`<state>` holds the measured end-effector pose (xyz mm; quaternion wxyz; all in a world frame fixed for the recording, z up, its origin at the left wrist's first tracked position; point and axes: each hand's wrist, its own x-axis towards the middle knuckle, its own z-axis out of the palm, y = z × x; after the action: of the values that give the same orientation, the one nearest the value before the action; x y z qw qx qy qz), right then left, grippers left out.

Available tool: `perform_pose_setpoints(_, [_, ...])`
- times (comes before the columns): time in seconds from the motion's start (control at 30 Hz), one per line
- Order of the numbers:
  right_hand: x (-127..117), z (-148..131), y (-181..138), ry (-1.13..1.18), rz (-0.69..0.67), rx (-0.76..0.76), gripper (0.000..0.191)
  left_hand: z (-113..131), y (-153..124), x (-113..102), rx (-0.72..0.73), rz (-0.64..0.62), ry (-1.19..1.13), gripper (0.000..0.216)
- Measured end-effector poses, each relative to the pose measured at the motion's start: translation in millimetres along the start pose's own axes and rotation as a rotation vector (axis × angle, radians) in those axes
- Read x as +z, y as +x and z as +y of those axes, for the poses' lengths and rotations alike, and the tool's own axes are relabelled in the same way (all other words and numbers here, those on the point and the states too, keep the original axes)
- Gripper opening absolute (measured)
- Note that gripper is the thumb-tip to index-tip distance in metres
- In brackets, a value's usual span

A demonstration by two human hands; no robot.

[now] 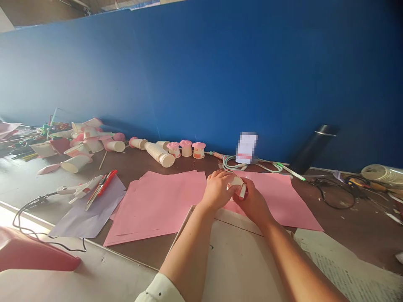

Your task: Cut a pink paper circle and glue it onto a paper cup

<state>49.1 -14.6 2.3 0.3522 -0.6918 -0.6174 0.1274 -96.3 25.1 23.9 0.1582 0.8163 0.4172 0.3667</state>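
Note:
Both hands meet above the pink paper sheets, around a small white paper cup (236, 182). My left hand (216, 188) wraps the cup from the left, fingers over its top. From the right, my right hand (253, 204) grips the same cup, with a white edge standing out by the fingers. The fingers hide much of the cup. Underneath lie a stack of pink paper (157, 205) on the left and more pink paper (283, 197) on the right. A white board (242, 256) extends under my forearms.
Three small cups with pink tops (186, 148) stand by the blue partition (201, 75). A stack of paper cups (159, 154) lies beside them. Scissors (102, 188) and a glue gun (80, 188) rest at left. A black bottle (315, 147) and cables (336, 197) are at right.

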Motion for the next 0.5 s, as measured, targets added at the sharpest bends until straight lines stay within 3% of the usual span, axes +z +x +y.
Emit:
perform_pose_setpoints(0.3, [-7.1,5.3,-0.3,0.087,0.022,0.007,0.058,1.6,1.3,0.2,-0.068,-0.016,-0.007,0.035])
perform_pose_setpoints(0.4, [-18.9,10.3,1.2,0.19,0.163,-0.066,0.055,2.0,0.6,0.3,-0.063,-0.003,-0.008,0.036])
perform_pose_setpoints(0.5, [-31.8,12.9,3.9,0.315,0.328,0.019,0.047,1.6,0.4,1.3,-0.067,-0.005,0.003,0.036])
